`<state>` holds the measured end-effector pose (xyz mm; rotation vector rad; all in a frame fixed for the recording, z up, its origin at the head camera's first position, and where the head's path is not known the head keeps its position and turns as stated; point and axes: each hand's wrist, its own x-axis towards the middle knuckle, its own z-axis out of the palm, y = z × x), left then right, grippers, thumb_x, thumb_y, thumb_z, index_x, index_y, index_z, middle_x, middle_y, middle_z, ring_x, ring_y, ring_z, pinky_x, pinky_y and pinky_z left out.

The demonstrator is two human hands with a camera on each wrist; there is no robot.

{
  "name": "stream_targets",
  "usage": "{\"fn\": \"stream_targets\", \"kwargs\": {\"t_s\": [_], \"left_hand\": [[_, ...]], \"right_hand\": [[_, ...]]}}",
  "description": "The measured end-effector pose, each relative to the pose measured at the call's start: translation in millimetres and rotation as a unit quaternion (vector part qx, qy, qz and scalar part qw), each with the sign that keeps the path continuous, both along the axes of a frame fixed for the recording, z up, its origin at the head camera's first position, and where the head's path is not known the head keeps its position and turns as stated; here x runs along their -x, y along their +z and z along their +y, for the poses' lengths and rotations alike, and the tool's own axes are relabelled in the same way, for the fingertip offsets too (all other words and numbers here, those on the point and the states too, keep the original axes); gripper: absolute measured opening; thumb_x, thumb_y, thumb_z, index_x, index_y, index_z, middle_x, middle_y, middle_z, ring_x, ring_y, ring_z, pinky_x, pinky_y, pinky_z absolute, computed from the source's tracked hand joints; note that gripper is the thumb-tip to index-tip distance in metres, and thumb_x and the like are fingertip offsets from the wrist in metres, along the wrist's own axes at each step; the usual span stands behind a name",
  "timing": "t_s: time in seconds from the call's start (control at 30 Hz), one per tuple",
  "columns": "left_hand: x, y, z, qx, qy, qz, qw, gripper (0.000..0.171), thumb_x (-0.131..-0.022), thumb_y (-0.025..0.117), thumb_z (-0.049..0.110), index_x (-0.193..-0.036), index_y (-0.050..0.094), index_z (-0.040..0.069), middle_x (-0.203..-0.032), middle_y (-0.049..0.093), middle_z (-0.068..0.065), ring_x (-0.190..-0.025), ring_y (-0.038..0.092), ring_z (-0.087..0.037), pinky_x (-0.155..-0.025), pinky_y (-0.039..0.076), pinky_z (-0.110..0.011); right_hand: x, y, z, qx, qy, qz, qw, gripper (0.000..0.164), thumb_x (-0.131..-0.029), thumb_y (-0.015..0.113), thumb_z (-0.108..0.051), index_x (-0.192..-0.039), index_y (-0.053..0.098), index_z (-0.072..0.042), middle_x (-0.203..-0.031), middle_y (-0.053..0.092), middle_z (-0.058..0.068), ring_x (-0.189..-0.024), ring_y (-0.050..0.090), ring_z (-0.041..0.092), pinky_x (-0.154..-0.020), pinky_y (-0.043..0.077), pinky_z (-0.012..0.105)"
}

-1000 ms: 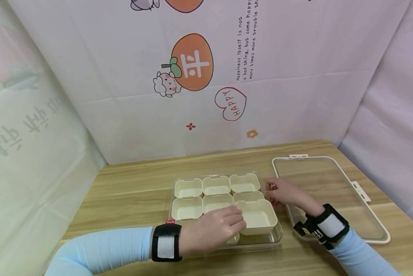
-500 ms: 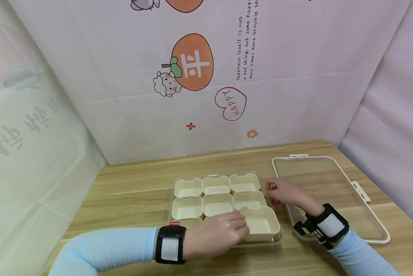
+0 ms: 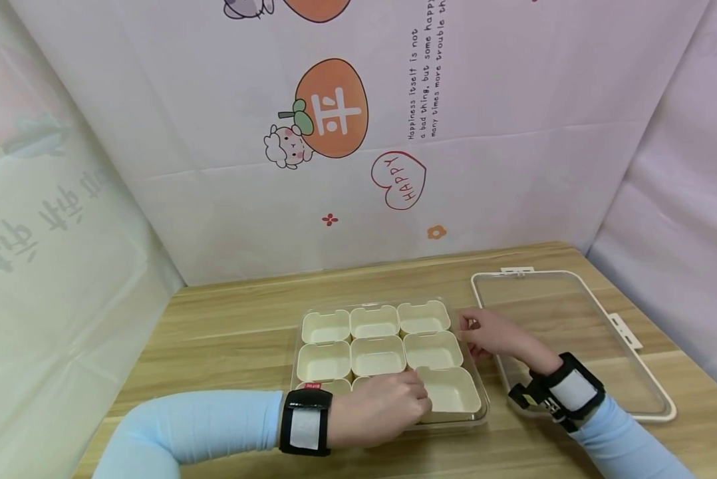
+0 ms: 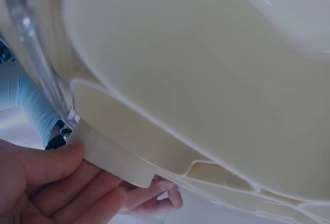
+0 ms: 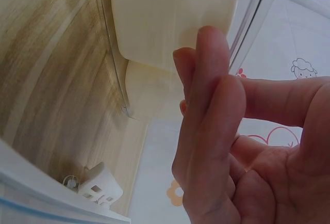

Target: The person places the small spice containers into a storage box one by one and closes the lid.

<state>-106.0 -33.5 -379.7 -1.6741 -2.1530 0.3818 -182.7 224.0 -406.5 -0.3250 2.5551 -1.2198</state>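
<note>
A clear plastic storage box [image 3: 483, 414] on the table holds several cream compartment boxes [image 3: 378, 355] in rows. At its near right corner, my left hand [image 3: 388, 407] pinches the edge of one cream box [image 3: 452, 392], which sits low among the others. In the left wrist view, thumb and fingers [image 4: 51, 164] meet on a cream tab [image 4: 111, 152]. My right hand [image 3: 495, 332] grips the clear box's right wall, thumb and fingers on either side of its rim in the right wrist view. The front-row boxes are partly hidden behind my left hand.
A clear lid with a white frame [image 3: 598, 303] and white clips lies on the table to the right, partly under my right forearm. A printed white cloth [image 3: 245, 219] hangs behind the wooden table [image 3: 227, 332], with more cloth at both sides.
The cream box in my left hand has gone down from above the others into the clear box's near right corner. My right hand has stayed at the right wall.
</note>
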Motion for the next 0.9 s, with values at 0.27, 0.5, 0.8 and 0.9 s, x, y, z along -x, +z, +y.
{"fn": "stream_targets", "kwargs": {"t_s": [0.27,0.5,0.8,0.9], "left_hand": [[-0.9,-1.1,1.9,0.029,0.021,-0.049,0.9981,0.019,-0.081,0.066,0.011,-0.072,0.065,0.028,-0.07,0.059,0.016,-0.069,0.056,-0.001,-0.059,0.047,-0.015],[-0.4,-0.6,4.4,0.047,0.008,-0.047,0.9978,0.018,-0.08,0.066,0.014,-0.071,0.064,0.028,-0.07,0.06,0.015,-0.065,0.057,-0.002,-0.058,0.047,-0.017],[-0.2,-0.4,5.3,0.054,0.01,-0.037,0.9978,0.016,-0.08,0.067,0.017,-0.073,0.064,0.03,-0.07,0.06,0.015,-0.064,0.056,-0.001,-0.059,0.047,-0.017],[-0.1,-0.8,5.1,0.051,0.008,-0.035,0.9981,0.016,-0.08,0.067,0.016,-0.073,0.064,0.03,-0.071,0.06,0.016,-0.064,0.055,-0.001,-0.06,0.047,-0.017]], "right_hand": [[-0.5,0.0,-0.2,-0.006,0.002,0.0,1.0,0.011,-0.089,0.056,-0.008,-0.082,0.049,-0.002,-0.065,0.058,0.006,-0.057,0.061,0.018,-0.053,0.054,0.038],[-0.5,-0.3,0.2,0.003,0.003,-0.004,1.0,0.012,-0.089,0.056,-0.008,-0.082,0.049,-0.002,-0.065,0.057,0.007,-0.057,0.062,0.019,-0.053,0.054,0.039],[1.5,-1.7,0.7,0.005,0.005,0.0,1.0,0.011,-0.089,0.056,-0.007,-0.082,0.048,-0.002,-0.065,0.057,0.006,-0.057,0.061,0.019,-0.053,0.054,0.039],[1.4,-1.1,0.7,0.004,0.005,0.001,1.0,0.012,-0.089,0.056,-0.007,-0.081,0.048,-0.002,-0.065,0.057,0.006,-0.056,0.061,0.018,-0.053,0.054,0.039]]}}
